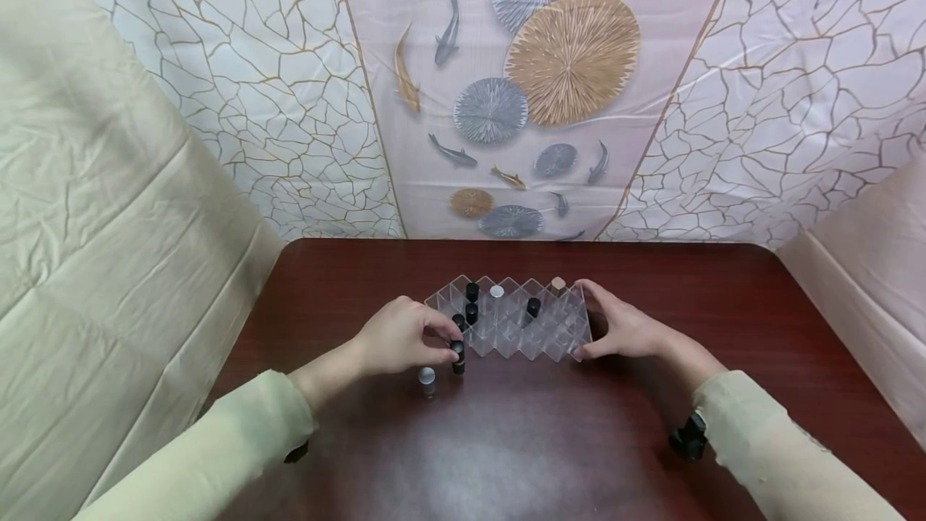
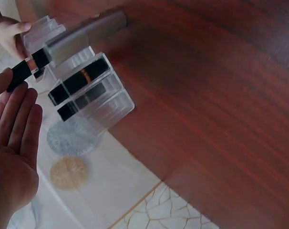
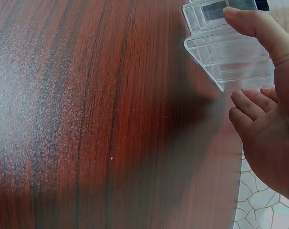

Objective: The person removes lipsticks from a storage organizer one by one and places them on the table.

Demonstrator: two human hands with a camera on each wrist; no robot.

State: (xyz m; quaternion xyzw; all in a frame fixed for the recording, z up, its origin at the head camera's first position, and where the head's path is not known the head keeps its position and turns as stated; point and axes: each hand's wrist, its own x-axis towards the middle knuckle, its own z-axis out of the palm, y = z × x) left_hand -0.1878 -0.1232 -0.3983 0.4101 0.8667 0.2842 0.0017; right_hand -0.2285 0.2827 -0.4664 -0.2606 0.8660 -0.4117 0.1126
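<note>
My left hand [image 1: 408,334] pinches a black lipstick [image 1: 458,358] by its top, thumb and fingertips round it, just in front of the organizer's left end. In the left wrist view this lipstick [image 2: 30,69] shows a copper-coloured band. A silver-capped tube [image 1: 428,381] stands upright on the table, close below the left hand. My right hand [image 1: 628,326] grips the right end of the clear lipstick organizer [image 1: 510,342], thumb at the near corner and fingers at the far one. The right wrist view shows the thumb lying across the organizer's clear side [image 3: 244,62].
Several tubes stand in the organizer's diamond-shaped cells: black-capped ones at the left, a white-topped one [image 1: 497,293], a black one [image 1: 533,307] and a beige-topped one [image 1: 558,285]. The dark red wooden table [image 1: 506,441] ends at a patterned cloth backdrop [image 1: 506,159].
</note>
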